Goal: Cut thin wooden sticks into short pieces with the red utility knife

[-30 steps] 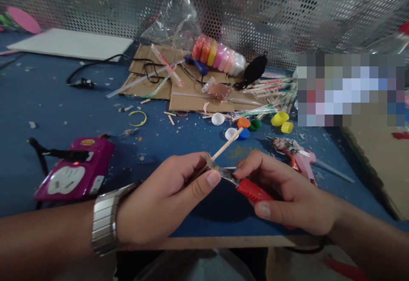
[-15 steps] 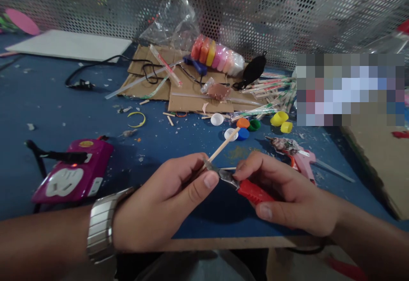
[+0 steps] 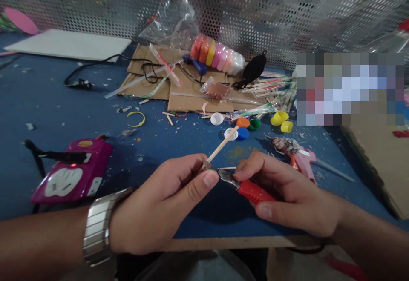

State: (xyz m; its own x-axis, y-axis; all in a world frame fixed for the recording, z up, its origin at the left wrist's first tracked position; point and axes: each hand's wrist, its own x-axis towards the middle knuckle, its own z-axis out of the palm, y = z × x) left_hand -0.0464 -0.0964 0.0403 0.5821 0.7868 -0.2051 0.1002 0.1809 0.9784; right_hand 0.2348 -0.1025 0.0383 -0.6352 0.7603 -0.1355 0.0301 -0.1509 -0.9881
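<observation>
Wooden stick: the wooden stick (image 3: 223,145) is at the middle of the frame, slanting up to the right, its far end free, probably so the near part can be steadied.
Cutter: the red-handled cutter (image 3: 256,192) sets its blade across that near part; bite depth cannot be told.
Left hand: the left hand (image 3: 166,202) pinches the stick between thumb and fingers, seemingly as a brace.
Right hand: the right hand (image 3: 287,198) wraps the handle, forefinger near the blade's base, likely for control.
Right of frame: pink glue gun (image 3: 306,160), apart from both hands.
</observation>
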